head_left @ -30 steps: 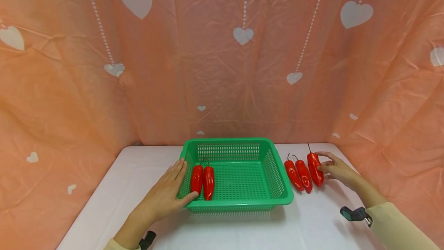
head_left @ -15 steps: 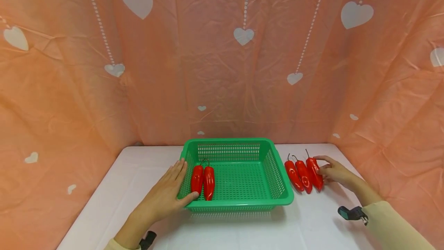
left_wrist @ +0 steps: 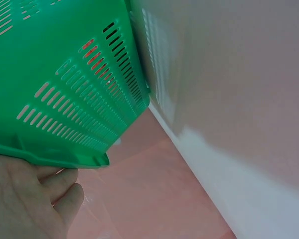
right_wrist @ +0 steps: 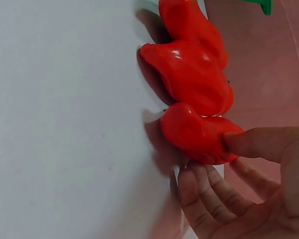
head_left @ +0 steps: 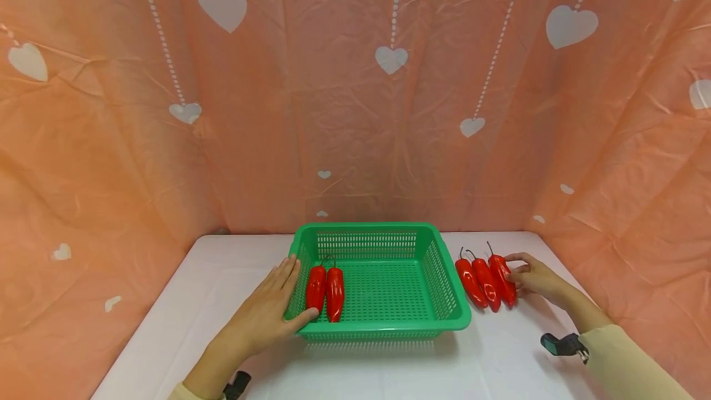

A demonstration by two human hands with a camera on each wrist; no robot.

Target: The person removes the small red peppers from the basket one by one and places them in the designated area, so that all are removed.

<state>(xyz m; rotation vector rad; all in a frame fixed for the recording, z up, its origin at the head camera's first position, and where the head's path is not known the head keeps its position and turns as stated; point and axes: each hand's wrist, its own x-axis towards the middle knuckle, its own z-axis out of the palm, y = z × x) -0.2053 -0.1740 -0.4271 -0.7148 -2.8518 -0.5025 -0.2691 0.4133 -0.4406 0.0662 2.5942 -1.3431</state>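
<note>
Flat along the left rim of a green plastic basket (head_left: 383, 326) rests my left hand (head_left: 261, 313), fingers straight and thumb over the front corner. The left wrist view shows its palm (left_wrist: 20, 199) under the basket's rim. Inside the basket, on its left side, two red chili peppers (head_left: 335, 292) lie side by side. To the right of the basket, my right hand (head_left: 536, 276) holds the rightmost red chili pepper (head_left: 500, 270) between thumb and fingers. In the right wrist view the thumb (right_wrist: 259, 142) presses on this pepper (right_wrist: 194, 132), with the fingers along its outer side.
Two more red chili peppers (head_left: 486, 283) lie between the held one and the basket, close together in a row. A white-covered table (head_left: 355, 375) carries everything. A salmon-coloured cloth with hearts (head_left: 355, 141) hangs behind and at both sides.
My right hand has moved the rightmost pepper left and slightly toward me, up against the other two. Since half a second ago it has barely moved. The left hand has stayed on the basket.
</note>
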